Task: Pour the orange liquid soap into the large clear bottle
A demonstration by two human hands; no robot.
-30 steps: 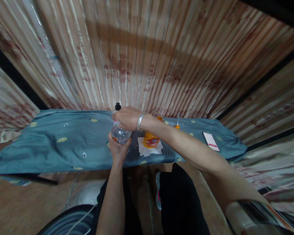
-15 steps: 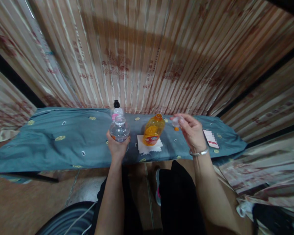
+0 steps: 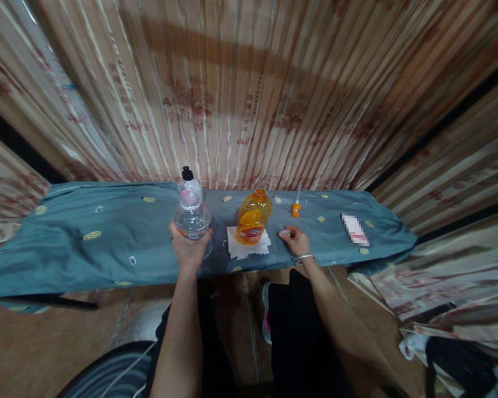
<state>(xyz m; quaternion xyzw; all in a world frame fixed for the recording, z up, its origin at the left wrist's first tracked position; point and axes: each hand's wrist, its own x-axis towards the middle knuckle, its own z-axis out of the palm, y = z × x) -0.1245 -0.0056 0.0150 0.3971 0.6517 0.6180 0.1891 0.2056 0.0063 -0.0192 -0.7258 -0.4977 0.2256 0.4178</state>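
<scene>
My left hand (image 3: 188, 247) grips a clear plastic bottle (image 3: 193, 220) that stands uncapped on the blue-grey cloth of the table (image 3: 108, 243). My right hand (image 3: 295, 241) rests low on the cloth to the right, with a small pale cap (image 3: 285, 234) at its fingertips. Between the hands an orange bottle (image 3: 253, 224) without a cap stands on a white paper napkin (image 3: 248, 249). Behind the clear bottle is another clear bottle with a black cap (image 3: 188, 187).
An orange pump top (image 3: 296, 208) lies at the back of the table. A phone (image 3: 354, 229) lies on the cloth at the right. Striped curtains (image 3: 249, 94) hang right behind the table. My dark-trousered legs and a shoe (image 3: 266, 309) are below the front edge.
My right hand left the top of the clear bottle with its cap, swung right and came down to the cloth beside the orange bottle. My left hand kept its hold.
</scene>
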